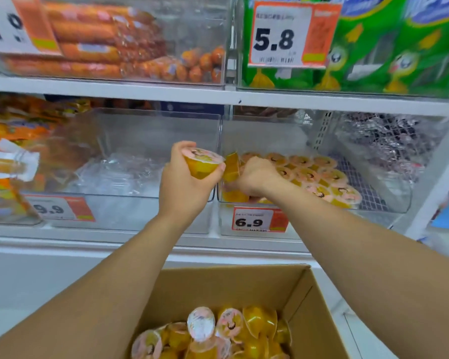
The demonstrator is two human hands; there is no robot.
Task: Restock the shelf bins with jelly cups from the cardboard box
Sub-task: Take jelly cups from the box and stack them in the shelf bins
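- At nine o'clock: orange snack packs (13, 130) crammed against the far-left edge, a 9.9 price tag (60, 208) below.
- Toward ten o'clock: a clear bin (145, 211) holding only crumpled clear film; none of the task's cups in there.
- Dead centre: left hand (184, 182) wrapped round one jelly cup (202, 164), fingers curled about the yellow tub, pink foil lid up and slightly tilted, poised over the wall between the two bins.
- Just toward three o'clock of that: right hand (254, 177) reaching into the right bin (322, 218), knuckles up, fingers closed on a second yellow cup (231, 164) held on its side at the bin's left end.
- Further toward three o'clock: rows of stocked cups (314, 174) lying lids-up across the bin floor, above a 6.9 tag (259, 222); room left above them.
- At six o'clock: cardboard box (309, 307), open, with loose cups (218, 332) heaped anyhow in the bottom.
- Handling, as a guess: light, thin-walled plastic, probably yielding under a hard squeeze; foil lid likely the weak spot, easily dented or peeled. Best taken round the tub's sides below the rim, never by the lid; smooth walls possibly slippery.
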